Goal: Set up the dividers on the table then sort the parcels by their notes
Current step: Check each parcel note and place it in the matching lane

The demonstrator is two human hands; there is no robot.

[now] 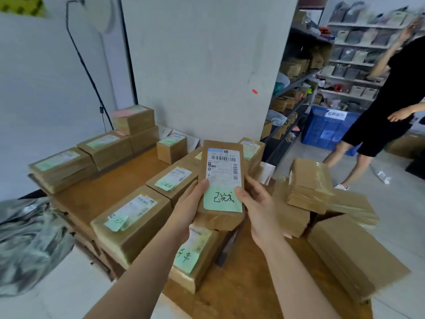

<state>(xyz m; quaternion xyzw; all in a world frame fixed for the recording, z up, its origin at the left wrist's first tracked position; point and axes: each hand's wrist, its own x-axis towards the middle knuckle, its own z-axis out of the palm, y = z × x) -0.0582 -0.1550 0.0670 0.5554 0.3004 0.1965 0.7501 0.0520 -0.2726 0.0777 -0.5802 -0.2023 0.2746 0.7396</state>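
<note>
Left hand (190,209) and right hand (261,214) grip, at 9 and 3 o'clock, a brown cardboard parcel (222,180) bearing a green handwritten note (220,200), held above the wooden desk (110,192). Likely risk: misreading the note sends the parcel to the wrong pile.

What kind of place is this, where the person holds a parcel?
Most likely a shipping storeroom or warehouse: labelled brown parcels with green notes are piled on the wooden table, shelves hold more boxes, and a blue crate stands near them.

both hands, left (187,209) and right (259,209), raised, thumbs forward, gripping.
</note>
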